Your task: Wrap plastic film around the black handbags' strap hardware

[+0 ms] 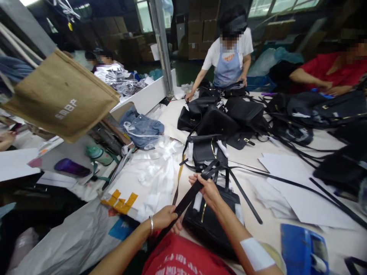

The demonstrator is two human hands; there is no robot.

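1. From my remote seat I judge the step in hand to be strap handling: a broad black strap [187,198] is stretched slantwise between both hands, over the left edge of the near black bag [208,231].
2. My left hand [164,217] is curled around the lower stretch of the strap, close to the red garment [183,256] at the worker's front.
3. My right hand [209,189] grasps the strap higher up, thumb and fingers pinching it above the bag's top.
4. The bag lies on the pale worktable [252,236] with its gold zip [203,212] showing and white wrapping [197,201] beside it. Beyond is a second black bag [209,152], similarly wrapped. Past the right hand the strap runs in among other straps and handles — whether it joins either bag, I cannot tell.
5. As I read it, the next move calls for both hands to keep the strap flat and untwisted, the right guiding the upper part while the left manages the tail.
6. My main worry is snagging: a narrow loose strap [249,206] trails just right of the bag's handles — a pull could drag it along.
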